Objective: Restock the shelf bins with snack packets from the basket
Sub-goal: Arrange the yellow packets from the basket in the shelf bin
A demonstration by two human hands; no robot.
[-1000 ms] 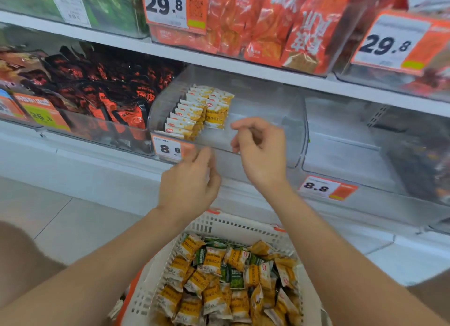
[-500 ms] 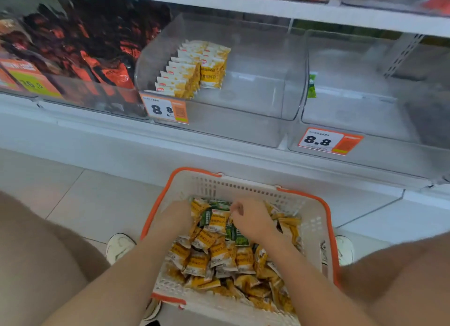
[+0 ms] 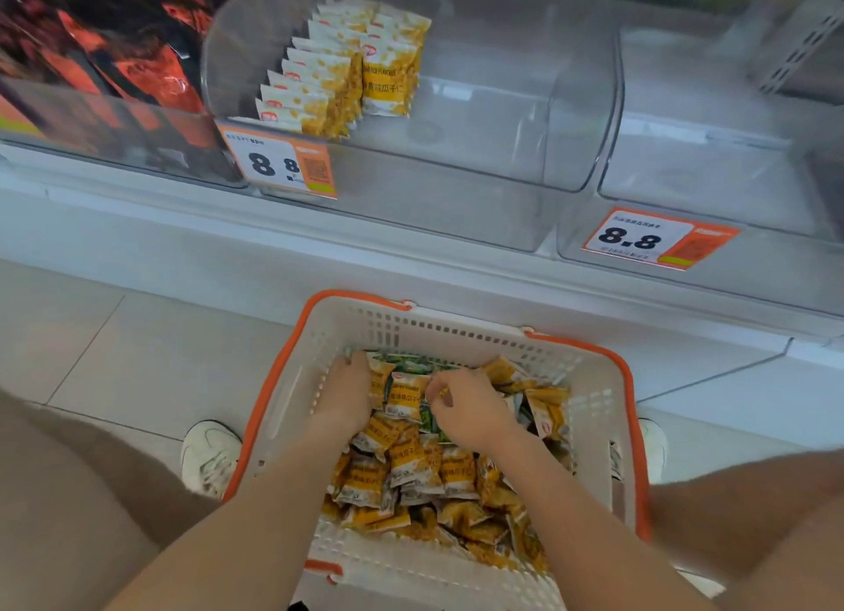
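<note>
A white basket (image 3: 411, 332) with an orange rim stands on the floor below the shelf, full of yellow and a few green snack packets (image 3: 411, 469). My left hand (image 3: 345, 393) is at the pile's far left, fingers curled round packets there. My right hand (image 3: 470, 412) is in the middle of the pile, its curled fingers pinching a packet. Above, a clear shelf bin (image 3: 525, 121) holds a short row of upright white-and-yellow packets (image 3: 347, 76) at its left side.
A second clear bin (image 3: 712, 163) on the right holds nothing. The bin on the left holds red-and-black packets (image 3: 114, 62). Orange 8.8 price tags (image 3: 283, 165) (image 3: 648, 238) hang on the bin fronts. My shoes (image 3: 208, 455) flank the basket on the tiled floor.
Both hands dropped from the shelf bin's front edge into the basket and now grasp packets. The view tilted down and came closer to the basket.
</note>
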